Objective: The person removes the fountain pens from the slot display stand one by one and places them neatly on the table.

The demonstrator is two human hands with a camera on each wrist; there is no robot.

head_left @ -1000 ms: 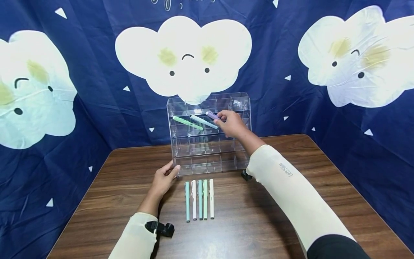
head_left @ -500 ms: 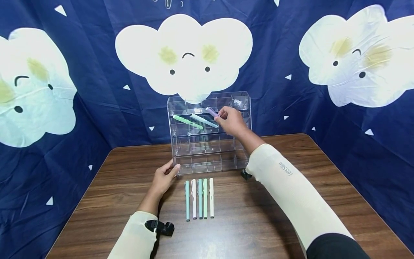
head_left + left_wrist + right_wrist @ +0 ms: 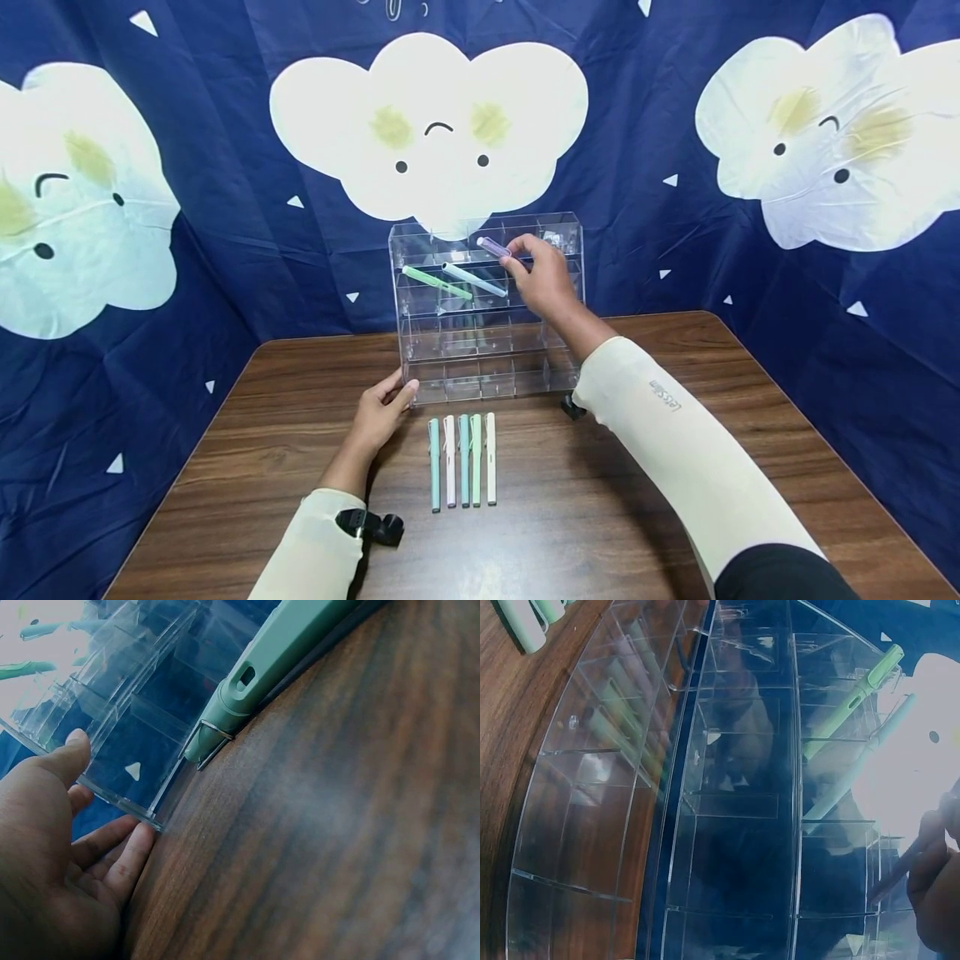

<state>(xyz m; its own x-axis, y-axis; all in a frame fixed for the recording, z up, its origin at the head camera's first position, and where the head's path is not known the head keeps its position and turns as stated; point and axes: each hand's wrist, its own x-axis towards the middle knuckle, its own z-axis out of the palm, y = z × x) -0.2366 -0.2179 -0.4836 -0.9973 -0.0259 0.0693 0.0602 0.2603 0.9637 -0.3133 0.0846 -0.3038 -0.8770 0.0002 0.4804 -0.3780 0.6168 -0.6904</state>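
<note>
My right hand pinches a purple pen in front of the upper part of a clear acrylic rack. In the right wrist view, the pen slants, its lower end near a divider. A green pen and a light blue pen lean in compartments of the second row from the top. My left hand holds the rack's lower left corner; the left wrist view shows thumb and fingers at its edge.
Several capped pens lie side by side before the rack: a teal pen, a pale pink one, another teal one, a green pen and a cream pen. The wooden table meets a blue cloth backdrop behind the rack.
My right hand has lifted the purple pen upward, from the second row toward the top row. My left hand, the rack and the other pens stay in place.
</note>
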